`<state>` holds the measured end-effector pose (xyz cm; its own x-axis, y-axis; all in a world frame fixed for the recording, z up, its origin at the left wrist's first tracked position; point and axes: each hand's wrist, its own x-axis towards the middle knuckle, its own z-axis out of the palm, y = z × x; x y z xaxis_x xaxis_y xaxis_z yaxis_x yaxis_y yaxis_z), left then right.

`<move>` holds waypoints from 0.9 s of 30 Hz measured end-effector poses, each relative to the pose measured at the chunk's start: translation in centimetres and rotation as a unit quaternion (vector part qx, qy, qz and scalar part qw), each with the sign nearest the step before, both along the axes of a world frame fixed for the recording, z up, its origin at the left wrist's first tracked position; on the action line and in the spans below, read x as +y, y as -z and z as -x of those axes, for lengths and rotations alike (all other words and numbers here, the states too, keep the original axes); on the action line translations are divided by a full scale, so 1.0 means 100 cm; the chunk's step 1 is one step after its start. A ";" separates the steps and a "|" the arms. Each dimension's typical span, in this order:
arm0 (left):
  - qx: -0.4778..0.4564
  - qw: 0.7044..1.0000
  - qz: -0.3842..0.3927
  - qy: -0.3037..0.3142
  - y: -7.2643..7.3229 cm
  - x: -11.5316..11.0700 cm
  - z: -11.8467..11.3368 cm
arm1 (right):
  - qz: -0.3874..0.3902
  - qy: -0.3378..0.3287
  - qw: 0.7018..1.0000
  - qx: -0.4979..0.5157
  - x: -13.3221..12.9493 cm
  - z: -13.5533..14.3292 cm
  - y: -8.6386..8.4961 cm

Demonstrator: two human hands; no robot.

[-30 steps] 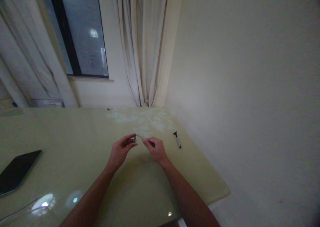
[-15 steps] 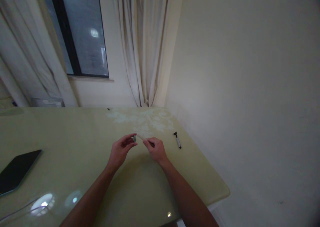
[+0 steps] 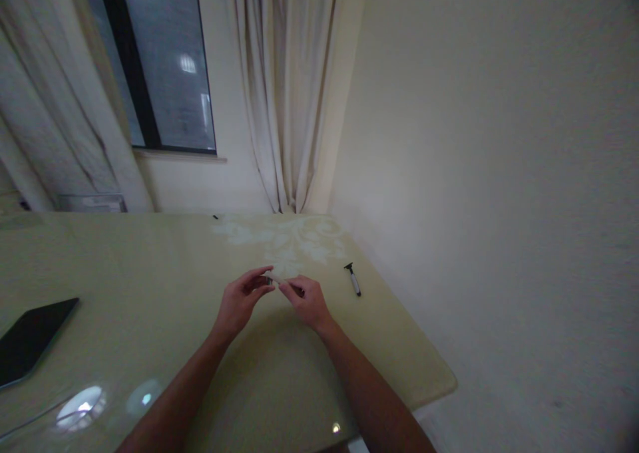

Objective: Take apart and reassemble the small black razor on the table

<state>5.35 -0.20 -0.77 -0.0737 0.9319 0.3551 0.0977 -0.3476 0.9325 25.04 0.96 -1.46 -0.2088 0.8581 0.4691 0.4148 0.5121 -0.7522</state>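
My left hand [image 3: 240, 300] is closed on a small dark greenish piece [image 3: 269, 281], held between thumb and fingers above the table. In my right hand [image 3: 305, 299] is a thin pale stick [image 3: 274, 277], pinched between thumb and forefinger. The stick's far end lies at the small piece; whether they touch cannot be made out. A razor [image 3: 354, 281] with a black head and grey handle lies on the table to the right of my right hand.
The glossy yellowish table [image 3: 150, 267] has a dark flat panel [image 3: 34, 340] at its left and a tiny black object [image 3: 215, 217] near its back edge. A thin cable [image 3: 30, 423] lies at the lower left. A wall borders the table's right side.
My right hand has moved slightly left, bringing the stick's end over to the small piece. My left hand has stayed nearly still.
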 end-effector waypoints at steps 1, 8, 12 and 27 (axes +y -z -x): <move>0.000 1.000 -0.001 -0.001 0.000 0.000 0.000 | -0.001 0.005 1.000 -0.006 0.000 0.000 0.000; -0.005 1.000 0.002 -0.001 -0.001 -0.001 0.000 | 0.012 -0.002 0.999 0.032 -0.001 0.001 -0.002; 0.004 1.000 0.007 -0.001 -0.002 -0.001 -0.001 | 0.013 0.029 0.999 0.008 0.000 0.001 0.000; 0.006 1.000 -0.010 0.002 0.000 0.001 -0.001 | 0.004 0.008 1.000 -0.027 0.001 -0.003 -0.001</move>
<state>5.41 -0.13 -0.80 -0.0659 0.9249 0.3744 0.1077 -0.3664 0.9242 25.36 1.05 -1.37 -0.2209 0.8651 0.4503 0.4629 0.4994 -0.7323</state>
